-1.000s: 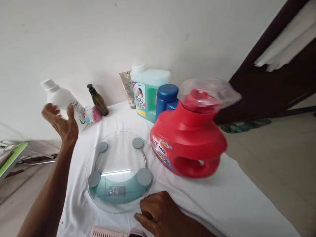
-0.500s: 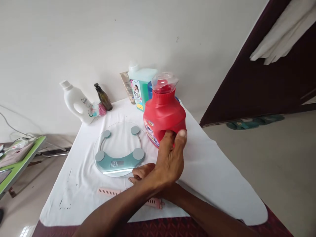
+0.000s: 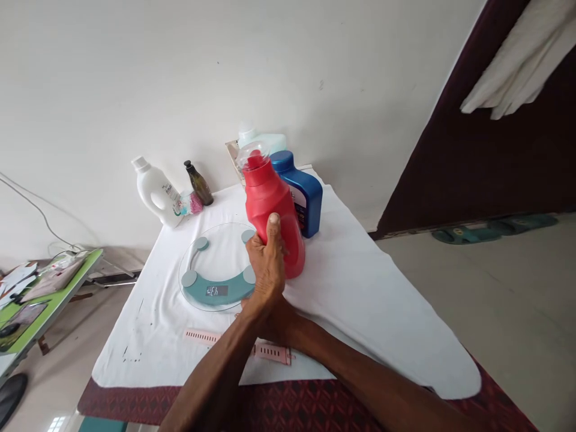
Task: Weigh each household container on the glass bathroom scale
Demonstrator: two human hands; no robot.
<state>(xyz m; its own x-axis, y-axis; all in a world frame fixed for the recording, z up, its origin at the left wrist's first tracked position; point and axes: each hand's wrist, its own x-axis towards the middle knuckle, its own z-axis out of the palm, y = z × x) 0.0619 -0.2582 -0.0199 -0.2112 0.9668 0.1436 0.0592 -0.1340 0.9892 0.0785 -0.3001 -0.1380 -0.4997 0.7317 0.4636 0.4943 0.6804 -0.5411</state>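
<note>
My left hand (image 3: pixel 267 261) is closed around the handle side of a red detergent bottle (image 3: pixel 274 204) with a clear cap, which leans a little to the left. Beside it lies a round glass bathroom scale (image 3: pixel 220 291) with its display lit. My arms cross, the left over the right. Mostly hidden behind my left wrist, my right hand (image 3: pixel 265 318) is near the scale's front right edge; its fingers barely show. A pink slotted strap (image 3: pixel 272 353) lies in front of the scale, its middle covered by my left forearm.
Behind the red bottle stand a blue bottle (image 3: pixel 308 201) and a pale green bottle (image 3: pixel 270 142). At the back left are a white bottle (image 3: pixel 155 192), a colourful pack (image 3: pixel 191 204) and a dark pump bottle (image 3: pixel 198 185). A green side table (image 3: pixel 58 288) stands at left.
The red bottle has moved left and turned, its label now out of sight, with my left hand still on it. The blue bottle behind has come into view. My right hand is more hidden.
</note>
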